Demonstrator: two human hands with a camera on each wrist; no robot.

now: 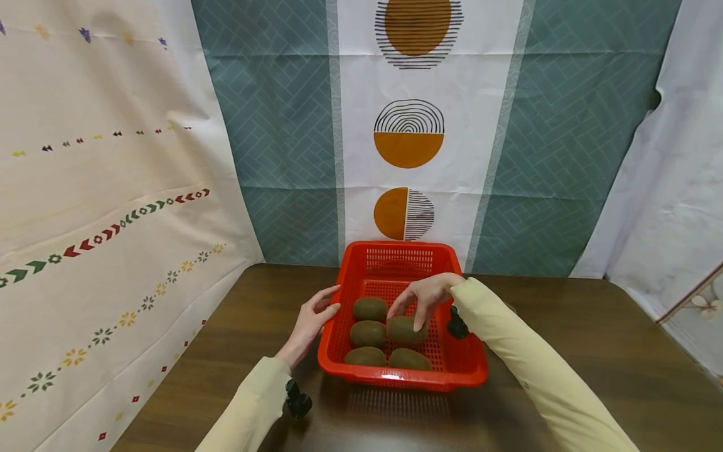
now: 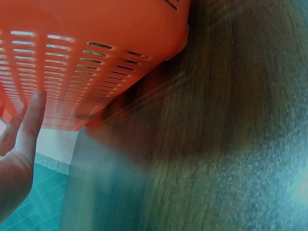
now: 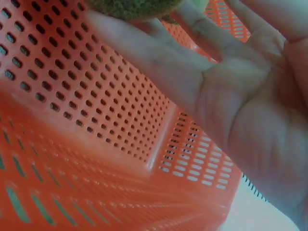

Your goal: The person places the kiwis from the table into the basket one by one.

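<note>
A red plastic basket (image 1: 471,364) with perforated walls stands on the table, with several brown, fuzzy kiwis inside. Three kiwis, the middle one (image 1: 368,334) among them, form a column on the left. To their right, a front kiwi (image 1: 409,359) lies by the near wall. Just behind it, my right hand (image 1: 426,298) pinches another kiwi (image 1: 402,333) from above between thumb and fingers. The right wrist view shows part of that kiwi (image 3: 132,6) at the fingertips. My left hand (image 1: 313,317) touches the basket's left side, its fingers (image 2: 32,118) extended along the outer wall.
The basket rests on a dark brown wooden table (image 1: 226,351). Behind the table hangs a patterned curtain (image 1: 282,157), and a cream cloth (image 1: 113,188) covers the left side. A small brownish thing (image 1: 511,307) peeks out from behind my right sleeve.
</note>
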